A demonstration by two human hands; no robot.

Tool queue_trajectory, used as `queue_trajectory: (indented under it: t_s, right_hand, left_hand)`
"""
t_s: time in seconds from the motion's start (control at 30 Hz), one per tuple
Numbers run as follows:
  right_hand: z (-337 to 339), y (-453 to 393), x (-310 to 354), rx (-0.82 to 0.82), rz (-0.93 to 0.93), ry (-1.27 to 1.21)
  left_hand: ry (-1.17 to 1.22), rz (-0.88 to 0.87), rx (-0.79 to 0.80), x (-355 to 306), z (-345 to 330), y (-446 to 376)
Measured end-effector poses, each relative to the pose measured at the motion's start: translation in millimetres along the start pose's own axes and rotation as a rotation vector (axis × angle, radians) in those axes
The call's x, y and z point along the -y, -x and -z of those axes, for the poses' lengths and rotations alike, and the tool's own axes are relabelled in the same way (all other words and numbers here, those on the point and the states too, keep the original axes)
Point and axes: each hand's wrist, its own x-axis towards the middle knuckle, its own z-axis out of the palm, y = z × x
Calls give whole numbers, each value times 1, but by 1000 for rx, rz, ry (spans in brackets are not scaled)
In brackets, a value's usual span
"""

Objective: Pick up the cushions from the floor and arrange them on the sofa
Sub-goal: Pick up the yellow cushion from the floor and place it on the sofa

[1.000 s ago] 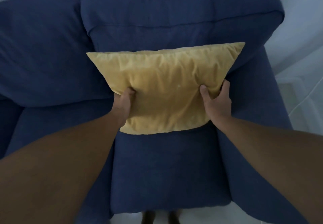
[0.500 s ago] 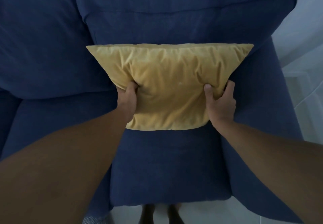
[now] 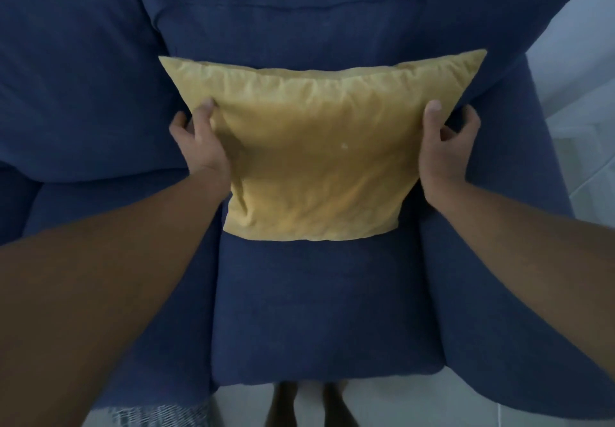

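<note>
The yellow cushion (image 3: 319, 157) stood propped against the back cushion (image 3: 332, 17) of the blue sofa (image 3: 499, 277), its lower edge down on the seat. A moment before, both hands had been bunching its lower half, thumbs dug into the front. Now they had slid up and outward along the cushion's sides. The left hand (image 3: 199, 142) curled loosely round the cushion's left edge and the right hand (image 3: 444, 147) round its right edge, fingers spread, thumbs on the front face, steadying more than gripping. To my eye the cushion was already placed and only being squared up. No other cushions showed near it; the pale floor (image 3: 399, 403) below the sofa showed only bare feet (image 3: 309, 405).
</note>
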Motion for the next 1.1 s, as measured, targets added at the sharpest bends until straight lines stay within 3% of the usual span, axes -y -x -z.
queue_trajectory:
  t_s: [0.07, 0.3, 0.53, 0.6, 0.67, 0.7, 0.77, 0.87, 0.97, 1.1]
  right_hand:
    - [-4, -9, 12, 35, 49, 39]
    - [-8, -21, 37, -123, 274, 177]
    - [-1, -17, 34, -67, 272, 267]
    - [1, -11, 32, -76, 317, 358]
    - [-4, -2, 30, -88, 567, 563]
    - [-8, 5, 29, -36, 735, 664]
    - [-21, 17, 25, 170, 1022, 802]
    - [-35, 27, 22, 446, 1121, 1005]
    - [-34, 16, 35, 515, 1025, 1225]
    - [-25, -7, 53, 510, 842, 1332]
  left_hand:
    - [-77, -11, 25, -12, -6, -5]
    - [-113, -70, 32, -20, -1, -7]
    - [-186, -102, -4, -23, -6, -1]
    - [-313, -252, -161, -28, -10, 6]
    - [-518, -534, -236, -29, -15, 21]
    - [-608, -687, -165, -27, -19, 30]
    - [-807, -916, 124, -19, -30, 47]
    - [-1251, -1066, 506, -8, -43, 51]
    - [-1519, -1115, 579, -11, -44, 29]
    - [-1663, -1099, 511, -33, -46, -2]
